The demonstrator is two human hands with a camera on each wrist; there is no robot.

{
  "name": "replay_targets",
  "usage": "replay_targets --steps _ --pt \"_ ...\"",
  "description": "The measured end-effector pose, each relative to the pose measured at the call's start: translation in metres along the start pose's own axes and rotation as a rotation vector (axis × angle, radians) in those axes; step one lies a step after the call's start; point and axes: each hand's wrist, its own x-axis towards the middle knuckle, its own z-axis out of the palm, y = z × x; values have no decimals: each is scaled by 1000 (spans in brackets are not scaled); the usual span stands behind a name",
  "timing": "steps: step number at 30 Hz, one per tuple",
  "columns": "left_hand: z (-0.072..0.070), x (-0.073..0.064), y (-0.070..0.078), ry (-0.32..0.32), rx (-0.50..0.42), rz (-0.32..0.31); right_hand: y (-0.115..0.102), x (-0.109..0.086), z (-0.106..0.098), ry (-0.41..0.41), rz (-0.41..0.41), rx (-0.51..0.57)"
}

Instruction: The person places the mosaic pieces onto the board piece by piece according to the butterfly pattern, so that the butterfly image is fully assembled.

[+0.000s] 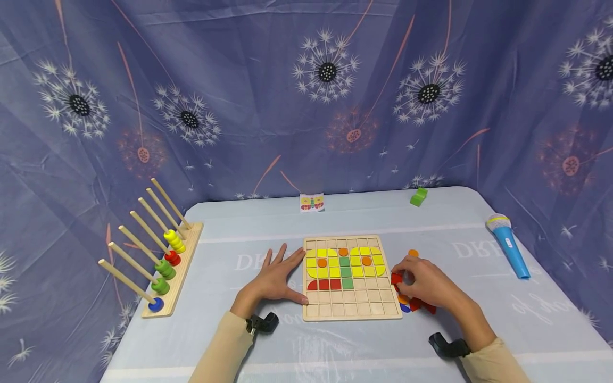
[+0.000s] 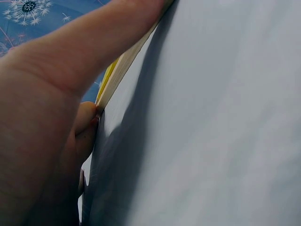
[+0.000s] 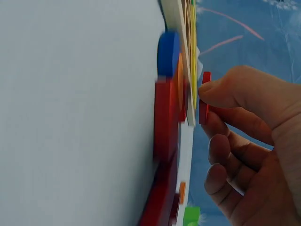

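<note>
A wooden grid board [image 1: 369,309] lies mid-table, its upper cells filled with yellow, orange and green tiles and a short row of red tiles [image 1: 324,284]. My left hand [image 1: 276,277] is spread flat, thumb and fingertips against the board's left edge. In the right wrist view, my right hand [image 3: 249,136] pinches a red tile [image 3: 205,96] between thumb and finger, raised off the table. Below that hand, right of the board, loose pieces lie: a blue one [image 3: 168,54], an orange one [image 3: 179,82] and several red ones [image 3: 165,120].
A picture card [image 1: 312,203] with a butterfly pattern lies behind the board. On the left stands a peg rack [image 1: 184,266] with coloured rings. A green block [image 1: 419,197] is at the back right, and a blue toy microphone [image 1: 510,247] lies near the right edge.
</note>
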Motion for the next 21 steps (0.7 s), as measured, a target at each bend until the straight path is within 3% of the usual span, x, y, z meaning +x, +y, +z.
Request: replay_targets --steps 21 --pt "0 -1 0 14 8 25 -56 33 27 -97 -106 -64"
